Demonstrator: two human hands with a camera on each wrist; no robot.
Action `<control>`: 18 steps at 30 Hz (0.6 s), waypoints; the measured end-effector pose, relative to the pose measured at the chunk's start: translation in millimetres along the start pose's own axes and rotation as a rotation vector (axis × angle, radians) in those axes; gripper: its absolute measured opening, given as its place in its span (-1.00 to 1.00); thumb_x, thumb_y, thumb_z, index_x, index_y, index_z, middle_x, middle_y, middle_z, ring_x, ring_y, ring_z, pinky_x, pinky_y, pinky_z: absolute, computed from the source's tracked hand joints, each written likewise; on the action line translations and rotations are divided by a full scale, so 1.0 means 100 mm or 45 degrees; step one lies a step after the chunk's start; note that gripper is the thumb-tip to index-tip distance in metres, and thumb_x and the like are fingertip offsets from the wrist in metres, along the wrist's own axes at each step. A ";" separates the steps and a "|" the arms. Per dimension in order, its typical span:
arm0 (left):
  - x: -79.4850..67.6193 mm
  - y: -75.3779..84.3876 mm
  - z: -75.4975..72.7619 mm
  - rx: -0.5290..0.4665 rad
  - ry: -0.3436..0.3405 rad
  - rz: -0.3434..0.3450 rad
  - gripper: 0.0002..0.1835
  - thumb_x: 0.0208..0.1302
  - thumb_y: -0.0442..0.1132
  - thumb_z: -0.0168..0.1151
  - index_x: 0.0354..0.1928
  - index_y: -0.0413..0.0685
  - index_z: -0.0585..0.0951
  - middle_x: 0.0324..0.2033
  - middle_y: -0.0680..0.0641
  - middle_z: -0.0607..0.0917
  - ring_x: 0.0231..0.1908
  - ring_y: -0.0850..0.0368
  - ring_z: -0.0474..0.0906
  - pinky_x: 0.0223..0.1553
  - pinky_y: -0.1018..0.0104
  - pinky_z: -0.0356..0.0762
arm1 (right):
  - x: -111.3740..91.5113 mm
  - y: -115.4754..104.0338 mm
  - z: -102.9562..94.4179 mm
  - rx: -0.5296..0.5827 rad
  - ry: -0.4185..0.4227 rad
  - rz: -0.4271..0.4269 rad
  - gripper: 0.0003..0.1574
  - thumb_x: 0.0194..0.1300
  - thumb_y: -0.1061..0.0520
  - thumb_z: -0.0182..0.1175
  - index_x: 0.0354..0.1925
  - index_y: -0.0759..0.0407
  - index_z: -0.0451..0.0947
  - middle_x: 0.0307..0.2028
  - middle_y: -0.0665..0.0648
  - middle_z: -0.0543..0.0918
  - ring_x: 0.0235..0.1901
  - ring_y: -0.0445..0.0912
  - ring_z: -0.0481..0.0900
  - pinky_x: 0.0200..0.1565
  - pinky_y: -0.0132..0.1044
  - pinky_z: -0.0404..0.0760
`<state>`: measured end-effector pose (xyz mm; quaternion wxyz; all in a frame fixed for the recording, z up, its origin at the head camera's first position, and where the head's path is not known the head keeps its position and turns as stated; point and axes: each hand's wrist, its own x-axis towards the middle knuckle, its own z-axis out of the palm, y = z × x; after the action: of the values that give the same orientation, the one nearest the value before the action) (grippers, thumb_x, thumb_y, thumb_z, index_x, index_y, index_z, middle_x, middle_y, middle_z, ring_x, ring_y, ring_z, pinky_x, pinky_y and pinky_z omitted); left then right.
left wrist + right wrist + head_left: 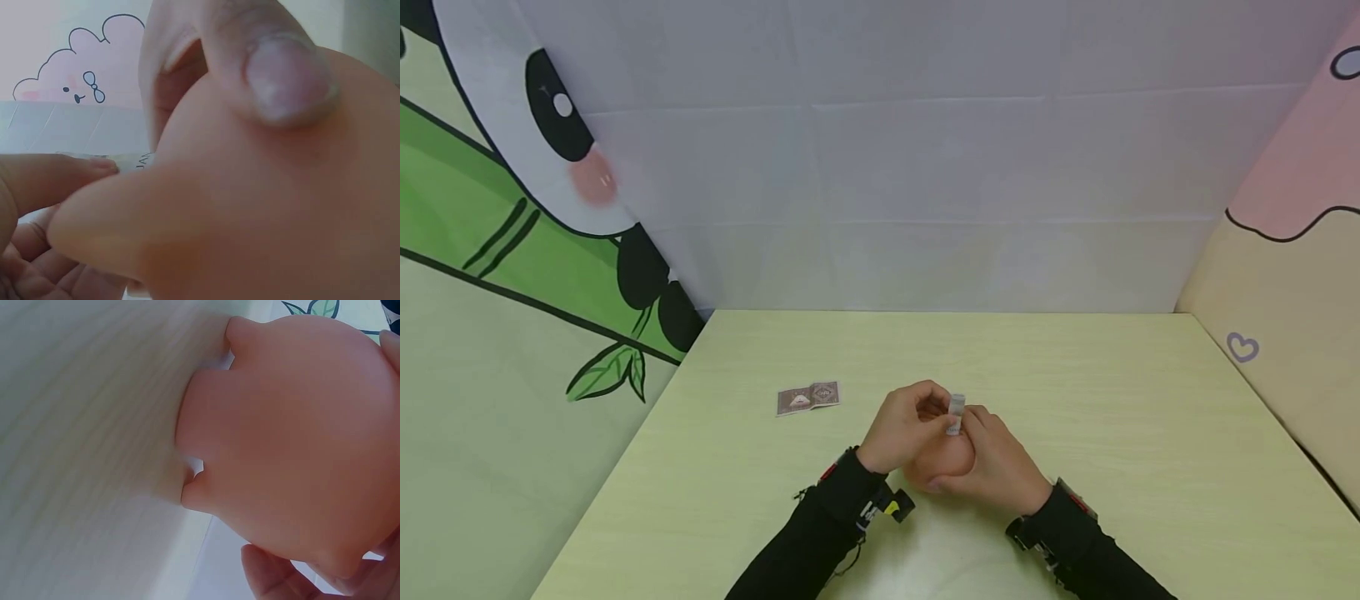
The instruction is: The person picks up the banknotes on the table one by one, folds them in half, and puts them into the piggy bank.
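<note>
A round pink-orange piggy bank [942,461] stands on its short feet on the table, and the right wrist view shows its rounded body [294,437] close up. Around its right side my right hand [1000,468] grips it, the thumb [290,81] pressed on its surface. Above the piggy bank, my left hand [904,427] pinches a small folded paper note [956,410] between thumb and fingers. Printed letters show on this note [140,164] in the left wrist view, behind the pointed ear [112,225]. The note's lower end is partly hidden by the fingers.
A creased brown printed paper slip [808,398] lies on the pale wooden table [1075,375], to the left of the hands. A white cloth backdrop [925,167] rises behind the table, with cartoon-printed cloths at both sides.
</note>
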<state>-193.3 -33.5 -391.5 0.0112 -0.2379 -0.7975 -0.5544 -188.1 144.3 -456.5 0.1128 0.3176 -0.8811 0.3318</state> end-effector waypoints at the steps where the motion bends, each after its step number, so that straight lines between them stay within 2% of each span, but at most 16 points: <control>1: -0.01 0.03 0.00 0.002 -0.002 0.002 -0.89 0.18 -0.40 0.23 -0.25 -0.26 0.56 -0.29 -0.13 0.64 -0.27 0.05 0.58 -0.17 0.22 0.56 | 0.00 0.00 0.00 -0.001 0.000 0.001 0.12 -0.12 -0.51 0.24 0.27 0.05 0.26 0.15 0.04 0.37 0.02 -0.12 0.36 -0.09 -0.20 0.49; 6: -0.03 0.11 -0.01 0.006 -0.021 0.033 -0.88 0.17 -0.46 0.20 -0.23 -0.36 0.55 -0.27 -0.23 0.63 -0.25 -0.06 0.58 -0.15 0.16 0.57 | 0.01 0.00 0.01 0.005 0.024 -0.037 0.12 -0.13 -0.49 0.27 0.28 0.01 0.25 0.15 0.02 0.35 0.01 -0.15 0.35 -0.07 -0.18 0.47; 12: -0.02 -0.03 0.01 0.037 0.000 0.034 -0.92 0.17 -0.37 0.25 -0.28 -0.18 0.58 -0.31 -0.05 0.65 -0.28 0.13 0.59 -0.18 0.31 0.57 | 0.01 -0.02 0.00 0.016 0.047 -0.045 0.13 -0.16 -0.48 0.30 0.29 -0.01 0.25 0.15 0.01 0.35 0.00 -0.14 0.35 -0.05 -0.17 0.47; 18: -0.01 -0.09 0.02 0.056 0.006 0.089 -0.94 0.16 -0.32 0.27 -0.31 -0.09 0.60 -0.34 0.04 0.65 -0.32 0.26 0.58 -0.23 0.37 0.58 | -0.01 -0.01 0.00 0.015 0.054 -0.063 0.05 -0.11 -0.44 0.30 0.25 0.00 0.28 0.09 0.00 0.36 -0.07 -0.15 0.36 -0.10 -0.21 0.48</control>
<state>-195.0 -35.1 -400.3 0.0378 -0.2639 -0.8007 -0.5365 -186.1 143.9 -456.6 0.1376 0.3328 -0.8684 0.3408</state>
